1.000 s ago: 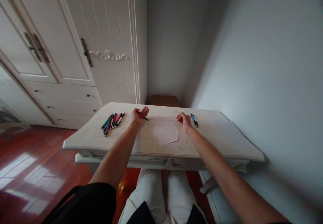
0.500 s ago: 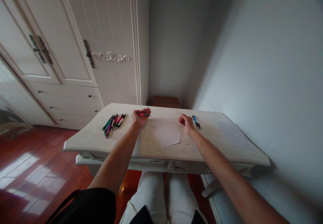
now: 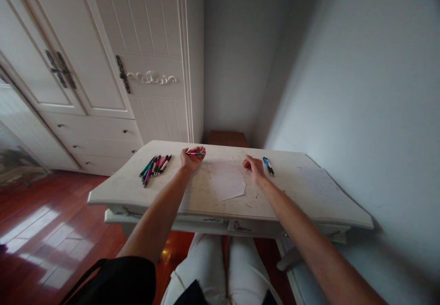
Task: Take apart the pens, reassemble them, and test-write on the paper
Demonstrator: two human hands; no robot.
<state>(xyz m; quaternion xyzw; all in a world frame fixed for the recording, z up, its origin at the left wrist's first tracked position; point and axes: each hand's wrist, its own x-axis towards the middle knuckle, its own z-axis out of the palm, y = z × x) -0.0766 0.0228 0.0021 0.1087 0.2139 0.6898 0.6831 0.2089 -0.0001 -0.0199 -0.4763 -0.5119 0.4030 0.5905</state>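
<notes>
My left hand [image 3: 193, 158] is above the far part of the desk, palm turned up, with a pink pen [image 3: 195, 154] lying across it under the thumb. Right of it, a sheet of white paper [image 3: 227, 181] lies flat. At the paper's right edge rests my right hand [image 3: 253, 166], its fingers curled in loosely with nothing visible in them. Close beside that hand lies a blue and black pen [image 3: 268, 166]. A loose pile of several pens [image 3: 154, 170], green, purple, pink and black, sits on the left side of the desk.
The white desk [image 3: 120, 190] has curved edges and drawers below. Another marked sheet [image 3: 318, 181] is on its right side. A white wardrobe [image 3: 151, 108] stands behind at left, and a pale wall [image 3: 360, 89] closes off the right. A brown box [image 3: 228, 138] is behind the desk.
The pink pen has tilted slightly in my left hand. Both hands otherwise keep their places, and the view has shifted a little.
</notes>
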